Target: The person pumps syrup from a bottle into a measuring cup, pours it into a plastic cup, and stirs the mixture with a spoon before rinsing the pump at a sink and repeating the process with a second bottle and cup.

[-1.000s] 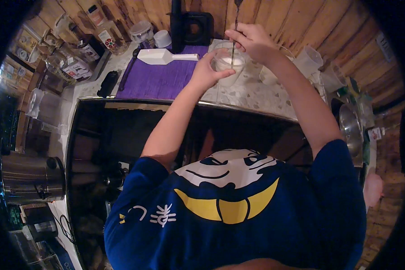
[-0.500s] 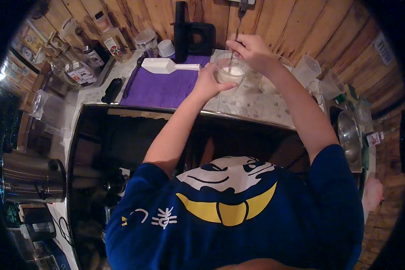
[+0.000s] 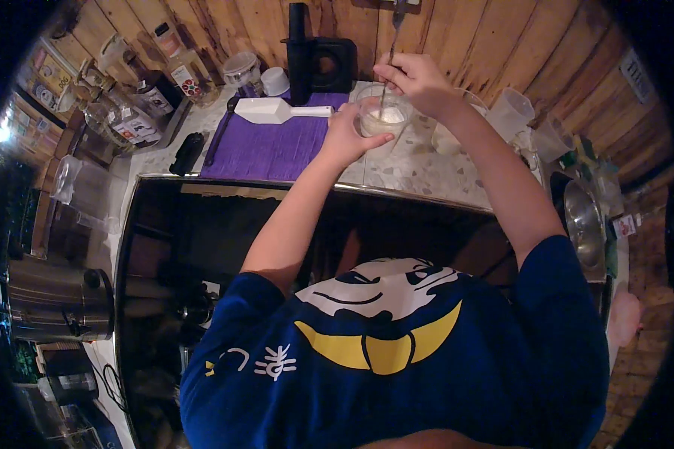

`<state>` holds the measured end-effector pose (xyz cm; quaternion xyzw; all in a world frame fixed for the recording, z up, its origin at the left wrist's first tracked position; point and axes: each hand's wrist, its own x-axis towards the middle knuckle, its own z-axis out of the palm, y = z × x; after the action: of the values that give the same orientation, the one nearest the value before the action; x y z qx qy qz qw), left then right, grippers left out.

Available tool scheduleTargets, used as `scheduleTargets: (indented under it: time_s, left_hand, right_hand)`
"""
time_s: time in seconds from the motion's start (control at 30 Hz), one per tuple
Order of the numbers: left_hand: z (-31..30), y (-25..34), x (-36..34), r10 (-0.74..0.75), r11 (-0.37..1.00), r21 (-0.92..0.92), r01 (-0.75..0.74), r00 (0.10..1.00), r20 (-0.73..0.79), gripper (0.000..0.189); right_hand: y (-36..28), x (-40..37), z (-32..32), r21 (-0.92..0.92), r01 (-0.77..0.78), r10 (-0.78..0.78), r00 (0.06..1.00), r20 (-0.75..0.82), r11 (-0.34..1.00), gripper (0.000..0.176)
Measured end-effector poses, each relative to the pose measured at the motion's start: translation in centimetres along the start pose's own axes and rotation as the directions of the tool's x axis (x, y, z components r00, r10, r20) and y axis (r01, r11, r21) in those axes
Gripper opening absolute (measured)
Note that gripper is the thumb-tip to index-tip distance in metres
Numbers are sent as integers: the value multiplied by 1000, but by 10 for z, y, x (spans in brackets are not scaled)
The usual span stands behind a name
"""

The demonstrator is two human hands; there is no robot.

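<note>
On the counter, my left hand (image 3: 352, 137) is wrapped round the near left side of a clear cup (image 3: 386, 126) with whitish contents. Pinched in my right hand (image 3: 421, 81) is a long thin bar spoon (image 3: 394, 46), standing nearly upright with its lower end inside the cup. A fork-like shape tops the spoon near the wall. Just left of the cup, a white scoop (image 3: 266, 110) lies on a purple mat (image 3: 266, 146), its handle pointing toward my left hand.
Behind the mat stand a black tamper-like stand (image 3: 329, 63), a lidded jar (image 3: 242, 71) and a white small tub (image 3: 275, 81). Several bottles (image 3: 131, 123) fill the left back. Clear plastic cups (image 3: 511, 111) are at right, near a metal sink (image 3: 583, 217). The counter's metal edge (image 3: 397, 192) runs in front.
The spoon's upper end has shifted slightly left and up, and my right hand has moved a little with it. My left hand stays round the cup.
</note>
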<state>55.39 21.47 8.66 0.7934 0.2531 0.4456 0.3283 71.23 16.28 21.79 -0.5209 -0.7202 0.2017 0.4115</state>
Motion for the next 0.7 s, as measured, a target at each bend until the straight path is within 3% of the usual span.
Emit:
scheduleTargets:
  time_s: [0.07,0.17,0.27,0.37,0.47,0.57,0.67,0.7]
  left_hand:
    - [-1,3,-1,-2,1000,8,2,1000,8,74]
    - [0,0,0,-13,1000,21,13,1000,-6,75]
    - [1,1,0,-23,1000,1,23,999,-25,76]
    - [1,1,1,-5,1000,21,5,1000,-28,75]
    - [1,0,2,19,999,40,-18,999,-35,73]
    - [0,4,-1,-16,1000,-5,16,999,-43,73]
    - [0,3,-1,-47,999,-2,47,998,-29,73]
    - [-1,4,-1,-60,998,32,61,998,-28,73]
  right_hand:
    - [-8,-3,-4,-37,-66,68,996,52,997,31]
    - [-4,-2,1,171,15,-19,1000,21,985,32]
    - [-13,-2,-6,-270,96,-100,995,-1,958,32]
    - [-10,-1,-3,0,-63,63,997,53,998,29]
    - [-6,0,2,109,67,-68,998,7,992,32]
    - [-8,0,-5,-193,62,-65,998,-7,979,31]
    - [-9,0,-1,72,-10,8,1000,27,997,30]
    - [-6,1,0,-8,37,-37,999,4,999,29]
